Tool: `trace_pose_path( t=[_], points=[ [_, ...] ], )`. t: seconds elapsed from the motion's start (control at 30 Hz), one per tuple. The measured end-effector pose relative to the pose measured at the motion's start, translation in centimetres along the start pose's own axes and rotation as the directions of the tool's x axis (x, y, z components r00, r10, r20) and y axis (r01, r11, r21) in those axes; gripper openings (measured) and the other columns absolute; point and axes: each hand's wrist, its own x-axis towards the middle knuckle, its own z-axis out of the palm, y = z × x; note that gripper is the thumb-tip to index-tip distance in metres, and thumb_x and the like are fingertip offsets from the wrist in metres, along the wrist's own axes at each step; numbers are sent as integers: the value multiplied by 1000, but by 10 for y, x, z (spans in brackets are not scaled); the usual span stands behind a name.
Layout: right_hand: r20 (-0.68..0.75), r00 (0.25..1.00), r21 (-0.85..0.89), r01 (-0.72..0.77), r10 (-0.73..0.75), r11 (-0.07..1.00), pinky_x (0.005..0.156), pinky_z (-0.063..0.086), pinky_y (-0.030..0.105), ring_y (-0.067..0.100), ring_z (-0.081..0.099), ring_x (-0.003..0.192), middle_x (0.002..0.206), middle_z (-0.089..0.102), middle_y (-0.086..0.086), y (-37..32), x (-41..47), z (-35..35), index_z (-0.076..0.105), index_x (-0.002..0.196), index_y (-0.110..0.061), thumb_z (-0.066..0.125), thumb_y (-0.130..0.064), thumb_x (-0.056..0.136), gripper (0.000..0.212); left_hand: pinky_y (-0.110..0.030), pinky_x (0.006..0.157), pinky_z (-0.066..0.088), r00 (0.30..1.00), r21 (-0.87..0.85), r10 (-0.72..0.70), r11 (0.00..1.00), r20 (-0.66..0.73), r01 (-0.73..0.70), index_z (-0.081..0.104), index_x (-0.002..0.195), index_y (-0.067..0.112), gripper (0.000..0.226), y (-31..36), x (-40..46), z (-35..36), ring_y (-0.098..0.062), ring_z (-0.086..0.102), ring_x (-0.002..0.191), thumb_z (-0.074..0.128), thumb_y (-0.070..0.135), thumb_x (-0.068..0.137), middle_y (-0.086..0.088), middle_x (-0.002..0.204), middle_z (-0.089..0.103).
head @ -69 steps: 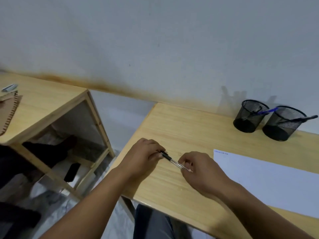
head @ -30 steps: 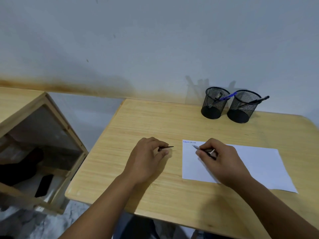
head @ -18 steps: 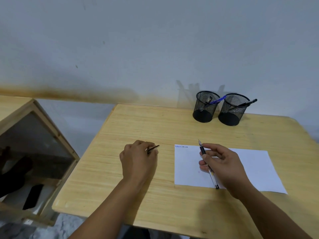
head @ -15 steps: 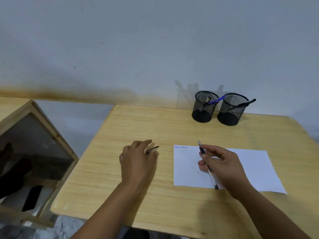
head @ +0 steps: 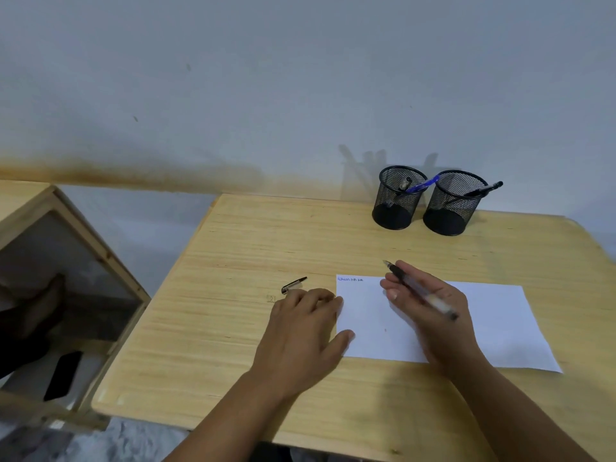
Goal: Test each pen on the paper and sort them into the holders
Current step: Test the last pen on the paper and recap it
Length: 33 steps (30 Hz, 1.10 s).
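Right hand (head: 430, 305) grips an uncapped pen (head: 420, 291), fingers curled round the barrel, tip pointing up and away from the person, clear of the sheet. Pen sits over the upper middle of the paper (head: 493, 325), which lies flat on the counter (head: 253, 241). Small blue scribble at the paper's top left corner.

Left hand (head: 301, 331) is released, fingers loosely spread, resting on the counter with fingertips at the paper's left edge. The pen cap (head: 294, 285) lies on the wood just beyond those fingers, touching nothing I can make out.

Two mesh holders (head: 398, 198) (head: 453, 203) stand side by side at the far edge, well apart from the hands, each with pens in it.

Risks, as I judge them: the cap is loose and round, so a nudge from the left hand could roll it off the near edge. Bare nib could mark the counter or skin if the hand drops carelessly. Paper may skid under writing if the left hand doesn't pin it.

Change from half a second ago: the left hand then pinched the cap; now it has let go and moved toward the paper. Right hand's grip on the pen looks the same.
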Motion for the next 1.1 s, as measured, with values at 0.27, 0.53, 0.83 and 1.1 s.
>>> trace_pose_path(
  t=[0.27,0.53,0.83,1.1],
  points=[
    [-168,981,-270,48,-96,962,67,53,14,17,72,84,90,75,3,5,23,14,72,97,-24,68,-23,92,7,-31,97,30,1000,9,-12,1000,13,12,53,125,38,46,-1,-1,1,-10,35,121,47,61,85,20,133,47],
    [-111,977,-450,115,-184,886,65,49,3,-14,64,78,86,71,-14,14,28,15,71,93,-21,75,-14,85,11,-33,97,32,999,18,-30,999,19,29,55,125,38,49,0,2,0,-10,36,120,49,61,83,20,132,48],
    [-99,969,-590,128,-228,798,70,57,24,6,69,68,73,73,-6,23,36,16,72,89,-15,73,-22,88,7,-32,97,31,999,42,-40,998,37,39,55,125,39,48,1,3,1,-10,36,121,48,62,83,19,133,48],
    [-77,955,-658,166,-285,734,71,57,26,12,69,72,78,75,1,24,36,19,75,93,-11,73,-23,88,13,-32,97,30,998,43,-48,998,43,46,55,125,39,49,1,3,0,-10,36,122,46,63,84,19,133,48]
  ],
)
